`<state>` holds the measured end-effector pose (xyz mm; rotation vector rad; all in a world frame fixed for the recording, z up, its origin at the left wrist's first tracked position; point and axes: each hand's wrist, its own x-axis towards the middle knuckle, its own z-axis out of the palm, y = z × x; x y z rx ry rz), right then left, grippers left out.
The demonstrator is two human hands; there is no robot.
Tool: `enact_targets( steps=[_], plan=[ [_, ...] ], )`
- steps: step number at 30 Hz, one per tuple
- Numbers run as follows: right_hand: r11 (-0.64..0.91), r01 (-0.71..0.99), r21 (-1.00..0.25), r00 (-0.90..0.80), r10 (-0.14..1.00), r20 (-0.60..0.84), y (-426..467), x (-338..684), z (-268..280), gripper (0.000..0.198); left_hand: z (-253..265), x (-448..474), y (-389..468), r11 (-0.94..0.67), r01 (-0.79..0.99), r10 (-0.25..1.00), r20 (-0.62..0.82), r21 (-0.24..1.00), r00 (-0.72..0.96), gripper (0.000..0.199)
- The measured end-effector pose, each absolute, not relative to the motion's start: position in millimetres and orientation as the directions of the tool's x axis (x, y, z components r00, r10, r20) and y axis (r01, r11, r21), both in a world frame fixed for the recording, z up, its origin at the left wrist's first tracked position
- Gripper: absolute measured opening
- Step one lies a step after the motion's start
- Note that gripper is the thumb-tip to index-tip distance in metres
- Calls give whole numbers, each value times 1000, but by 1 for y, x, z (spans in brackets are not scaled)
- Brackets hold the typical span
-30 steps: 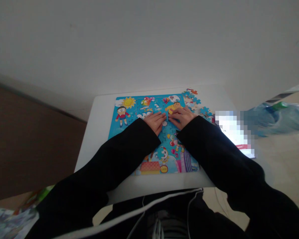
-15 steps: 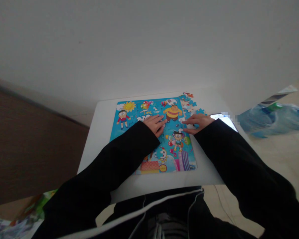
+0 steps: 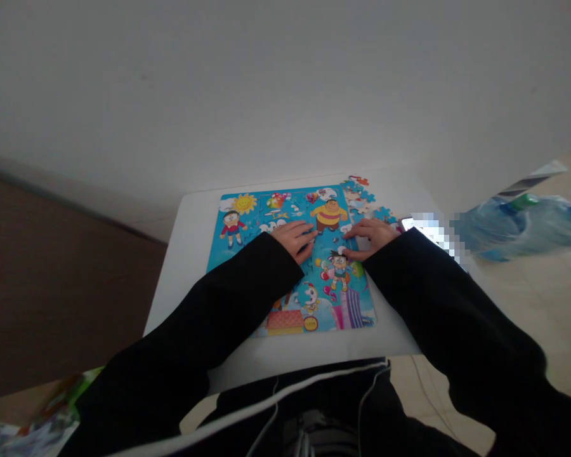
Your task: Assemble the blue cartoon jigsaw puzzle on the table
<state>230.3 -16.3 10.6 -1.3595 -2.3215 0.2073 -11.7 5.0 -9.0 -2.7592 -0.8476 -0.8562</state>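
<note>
Puzzle board lies flat on the white table, under both hands. The left hand rests near its centre, the fingers laid low and slightly spread, with no piece visible in them. The right hand is over the edge at about 2 o'clock, thumb and forefinger moderately apart; whether they hold a piece, I cannot tell.

The loose pieces crowd against the board at 1 o'clock, so I think a sideways sweep of the right hand could scatter them. Also, the right sleeve covers part of the phone towards 3 o'clock, and may drag it. If the left palm pushes unevenly, the joined pieces might lift or the board might slip.
</note>
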Motion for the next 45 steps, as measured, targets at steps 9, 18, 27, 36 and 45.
enact_targets(
  steps=[9, 18, 27, 36, 45],
  plan=[
    [431, 815, -387, -289, 882, 373, -17, 215, 17, 23, -7, -10, 4, -836, 541, 483, 593, 92, 645, 26],
    [399, 844, -358, -253, 885, 391, -21, 200, 14, 30, -2, -6, 0, -930, 361, 328, 593, 67, 736, 26],
    [445, 828, -341, -300, 866, 401, -26, 196, 8, 22, -4, -6, -1, -915, 403, 353, 523, 20, 776, 26],
    [399, 853, -337, -273, 891, 364, -30, 196, 16, 22, -4, -5, -2, -898, 438, 391, 507, 28, 768, 27],
    [439, 820, -366, -258, 855, 450, -26, 196, 17, 17, 7, -5, -5, -880, 475, 372, 625, 2, 686, 22]
  ],
)
